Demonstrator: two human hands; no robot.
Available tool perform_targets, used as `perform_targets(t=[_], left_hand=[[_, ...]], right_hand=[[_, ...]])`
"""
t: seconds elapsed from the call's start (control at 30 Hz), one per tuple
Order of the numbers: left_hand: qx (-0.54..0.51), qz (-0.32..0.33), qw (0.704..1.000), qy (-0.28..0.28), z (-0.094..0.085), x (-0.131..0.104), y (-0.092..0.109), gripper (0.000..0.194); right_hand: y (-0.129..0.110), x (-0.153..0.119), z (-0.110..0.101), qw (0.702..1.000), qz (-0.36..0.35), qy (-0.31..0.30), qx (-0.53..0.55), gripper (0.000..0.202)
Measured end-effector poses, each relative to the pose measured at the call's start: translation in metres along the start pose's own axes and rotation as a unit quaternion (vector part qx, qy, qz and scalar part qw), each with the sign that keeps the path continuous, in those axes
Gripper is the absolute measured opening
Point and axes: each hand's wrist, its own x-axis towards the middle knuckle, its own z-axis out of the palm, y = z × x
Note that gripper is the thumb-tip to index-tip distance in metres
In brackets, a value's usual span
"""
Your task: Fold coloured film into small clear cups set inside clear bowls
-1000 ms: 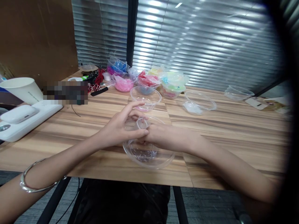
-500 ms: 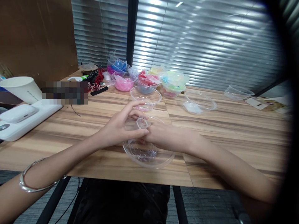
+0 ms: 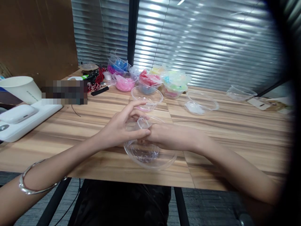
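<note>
Both hands meet over a clear round plastic bowl (image 3: 134,159) near the front edge of the table. Small clear, shiny pieces (image 3: 145,154) lie in its bottom. My left hand (image 3: 124,127) is curled around a small clear plastic piece (image 3: 142,123), with thumb and fingers on either side of it; whether it is a bag or a cup I cannot make out. My right hand (image 3: 162,135) is bent down against this piece, its fingers closed and mostly hidden. What lies between the right fingertips cannot be seen.
Behind the hands stands a clear bowl (image 3: 147,102) with a little pink in it. Further back are bowls of pink beads (image 3: 124,84), red packets (image 3: 149,78) and pale bags (image 3: 176,80). A clear lid (image 3: 213,106) lies to the right. At left stands a paper cup (image 3: 22,89).
The hands hold almost the same pose over the bowl. The small clear plastic piece has tilted slightly between them, and the whole view has shifted a little.
</note>
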Motion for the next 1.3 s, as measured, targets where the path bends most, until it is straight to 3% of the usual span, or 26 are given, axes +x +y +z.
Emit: perform_targets(t=[0.1,0.27,0.4,0.6,0.77,0.87,1.03,1.2,1.3], left_hand=[[0.006,0.005,1.0,0.004,0.0,0.001,0.001,0.068],[0.011,0.007,1.0,0.009,0.0,0.001,0.0,0.068],[0.01,0.009,1.0,0.001,0.0,0.0,-0.002,0.069],[0.003,0.022,1.0,-0.003,0.0,0.0,-0.002,0.066],[-0.009,0.02,1.0,-0.018,0.0,0.001,-0.004,0.07],[-0.017,0.023,0.999,-0.028,-0.001,0.001,-0.005,0.072],[-0.031,0.016,0.999,-0.039,-0.001,0.0,-0.001,0.071],[-0.038,0.026,0.998,-0.041,0.0,0.001,0.001,0.071],[-0.041,0.037,0.998,-0.041,-0.001,0.0,-0.001,0.072]], right_hand=[[-0.002,0.001,-0.003,0.999,-0.013,-0.049,0.013,0.025],[-0.005,0.005,-0.001,1.0,-0.004,-0.029,0.007,0.033],[-0.005,0.005,-0.002,0.997,0.027,-0.066,-0.02,0.027],[-0.005,-0.009,-0.026,0.992,0.026,-0.127,-0.009,0.018],[-0.018,-0.026,-0.058,0.997,0.039,-0.071,-0.004,0.016],[-0.025,-0.029,-0.064,1.0,0.021,-0.015,-0.015,0.019],[-0.031,-0.023,-0.051,0.991,0.026,0.078,-0.102,0.021],[-0.029,-0.017,-0.036,0.981,0.005,0.129,-0.146,0.036],[-0.028,-0.013,-0.033,0.981,-0.007,0.138,-0.138,0.036]])
